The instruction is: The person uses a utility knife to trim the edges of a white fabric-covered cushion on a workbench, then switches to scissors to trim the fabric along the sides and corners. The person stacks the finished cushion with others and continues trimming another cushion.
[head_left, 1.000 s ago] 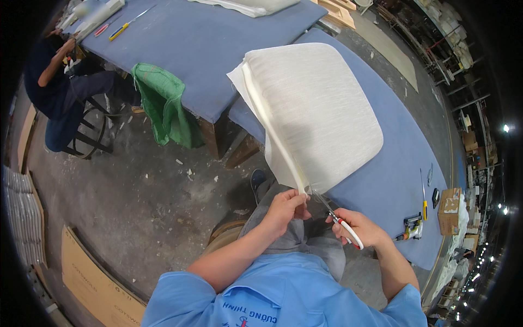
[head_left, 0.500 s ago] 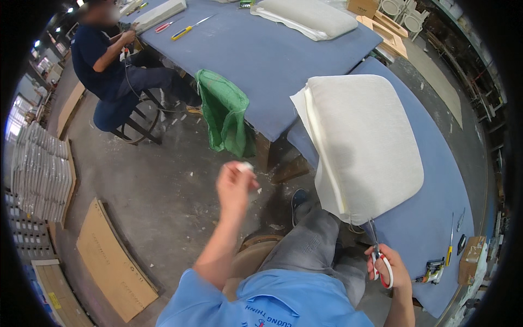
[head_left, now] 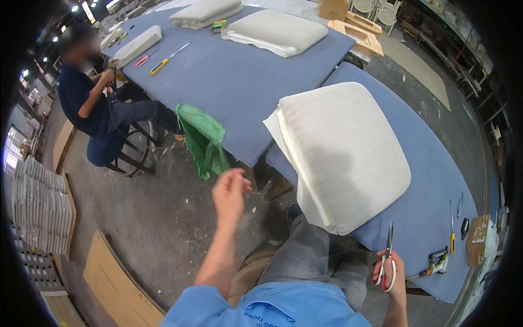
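My left hand (head_left: 229, 197) hangs over the floor just in front of the green sack (head_left: 202, 139) at the table's corner. Its fingers are bent and a little apart, and I see nothing in them. My right hand (head_left: 393, 267) grips scissors (head_left: 388, 256) with red-and-white handles, their blades pointing away from me and nearly together. Ahead lies a pale fabric-covered cushion (head_left: 348, 158), on the blue tabletop (head_left: 436, 180) with its near corner toward my lap. Loose fabric edges and a cream layer show along its left side.
A pneumatic stapler (head_left: 437, 264), a yellow-handled screwdriver (head_left: 452, 240) and a cardboard box (head_left: 478, 240) lie to the right. More cushions (head_left: 278, 31) rest on the far table. At the left a co-worker (head_left: 87, 92) sits on a stool, working on a piece. Flat cardboard (head_left: 122, 280) lies on the floor.
The white scrap that was in my left hand no longer shows there. That hand has moved nearer the sack. The scissors have come away from the cushion's edge, blades upward. My view has shifted right.
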Available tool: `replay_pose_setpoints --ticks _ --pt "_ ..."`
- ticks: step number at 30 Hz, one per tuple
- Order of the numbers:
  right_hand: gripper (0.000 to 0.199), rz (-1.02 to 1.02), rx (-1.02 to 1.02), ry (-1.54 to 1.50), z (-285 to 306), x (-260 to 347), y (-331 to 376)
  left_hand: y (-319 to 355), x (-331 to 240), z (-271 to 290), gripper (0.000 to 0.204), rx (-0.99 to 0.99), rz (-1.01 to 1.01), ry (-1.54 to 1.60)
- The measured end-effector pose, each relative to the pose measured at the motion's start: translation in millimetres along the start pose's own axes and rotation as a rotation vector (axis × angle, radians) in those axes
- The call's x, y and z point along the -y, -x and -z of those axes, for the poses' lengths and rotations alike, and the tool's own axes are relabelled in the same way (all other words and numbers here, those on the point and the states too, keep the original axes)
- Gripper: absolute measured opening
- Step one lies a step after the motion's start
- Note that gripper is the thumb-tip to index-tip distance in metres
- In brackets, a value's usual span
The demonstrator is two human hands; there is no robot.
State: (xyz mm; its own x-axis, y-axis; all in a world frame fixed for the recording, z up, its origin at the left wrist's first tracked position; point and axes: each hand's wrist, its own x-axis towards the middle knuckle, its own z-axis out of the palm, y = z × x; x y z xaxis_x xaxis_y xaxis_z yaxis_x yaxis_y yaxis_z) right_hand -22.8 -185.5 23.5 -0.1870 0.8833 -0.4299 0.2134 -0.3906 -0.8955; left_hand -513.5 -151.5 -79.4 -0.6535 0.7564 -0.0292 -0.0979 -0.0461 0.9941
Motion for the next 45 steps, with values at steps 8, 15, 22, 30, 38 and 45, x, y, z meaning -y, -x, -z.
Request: replay_pose_setpoints --ticks 8,15,22,30,38,45 --pt "0.024 -0.009 -0.254 0.372 47.8 0.6 -11.7 -11.0 -8.1 -87.6 0.039 0.136 0.344 0.151" --pt "0.021 -0.023 -0.413 0.180 65.7 -28.2 10.3 -68.3 -23.0 -120.9 0.033 0.259 0.429 -0.116" --pt "0.022 -0.016 -0.455 0.014 96.5 -62.5 39.0 -51.9 -33.0 -130.8 0.025 0.303 0.347 -0.096" --pt "0.029 0.237 -0.560 -0.064 125.4 -65.5 53.8 155.2 -8.0 -148.8 0.031 0.570 0.620 0.104" --pt "0.037 0.249 -0.376 0.025 93.2 -55.0 50.4 175.9 -4.4 -105.7 0.032 1.136 0.476 -0.335" --pt "0.033 0.141 -0.204 -0.029 40.4 -44.5 24.0 164.9 -1.2 -50.3 0.031 0.606 0.705 0.121"
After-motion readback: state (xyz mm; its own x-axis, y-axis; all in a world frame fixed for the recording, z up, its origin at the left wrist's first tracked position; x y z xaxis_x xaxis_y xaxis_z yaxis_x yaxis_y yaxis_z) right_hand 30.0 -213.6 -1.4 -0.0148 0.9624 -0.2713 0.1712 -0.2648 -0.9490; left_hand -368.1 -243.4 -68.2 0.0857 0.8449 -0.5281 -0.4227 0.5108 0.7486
